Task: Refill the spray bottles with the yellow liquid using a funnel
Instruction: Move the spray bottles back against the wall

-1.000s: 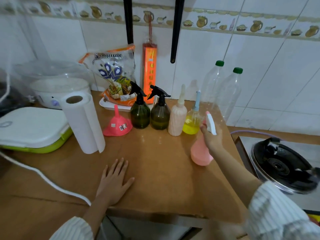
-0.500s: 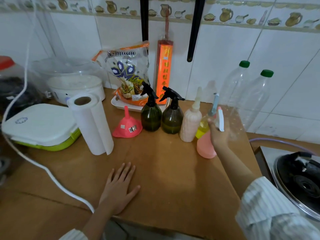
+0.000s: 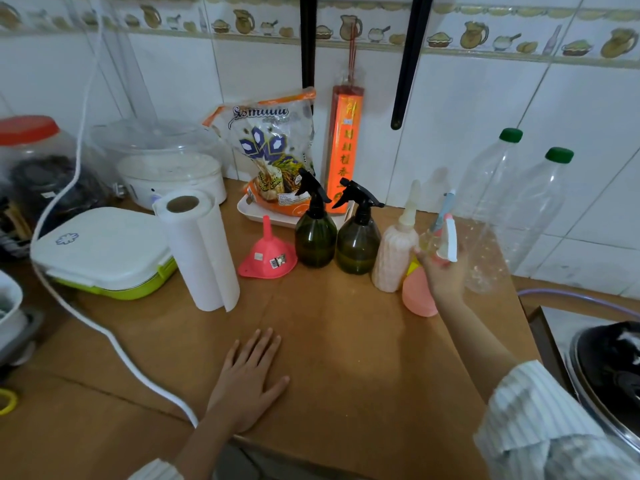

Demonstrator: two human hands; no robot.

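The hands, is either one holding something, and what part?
The right hand holds the pink spray bottle up at its neck, just under the white trigger. The left hand holds nothing; it lies flat on the table.

Right hand (image 3: 441,271), gripping the pink spray bottle (image 3: 417,294) by its white trigger head, now sits farther toward the table's back edge, beside the ribbed pink bottle (image 3: 393,258); it earlier stood nearer the front.

On the table (image 3: 329,341), the funnel (image 3: 267,252) sits right of the paper roll (image 3: 199,251) and left of two spray bottles (image 3: 316,233), with a tray (image 3: 256,214) behind
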